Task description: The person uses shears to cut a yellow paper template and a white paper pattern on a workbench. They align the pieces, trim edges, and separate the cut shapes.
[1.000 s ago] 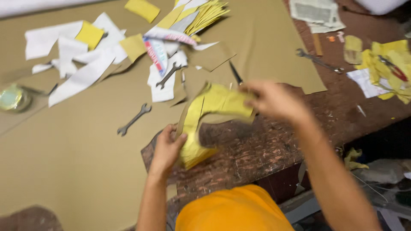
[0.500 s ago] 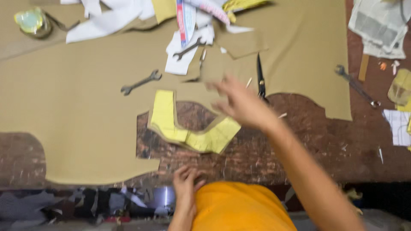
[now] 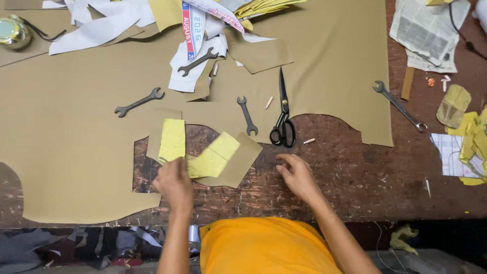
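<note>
My left hand (image 3: 175,182) rests on the near end of a yellow L-shaped pattern piece (image 3: 208,157), pressing it onto a matching cut tan fabric piece (image 3: 238,165) on the wooden table. My right hand (image 3: 297,175) hovers with fingers loosely apart just right of that piece, holding nothing. Black scissors (image 3: 282,119) lie closed a short way beyond my right hand, at the edge of the large tan fabric sheet (image 3: 76,152). A small wrench (image 3: 247,115) lies beside them.
Two more wrenches (image 3: 139,102) (image 3: 198,61) lie on the fabric, another (image 3: 399,106) on the bare table (image 3: 365,172) at right. White and yellow paper scraps (image 3: 96,28) pile at the back. A tin (image 3: 12,31) sits far left, newspaper (image 3: 423,33) far right.
The yellow and tan piece was laid down flat on the table. My left hand came up onto it; my right hand drew back toward me, away from the scissors.
</note>
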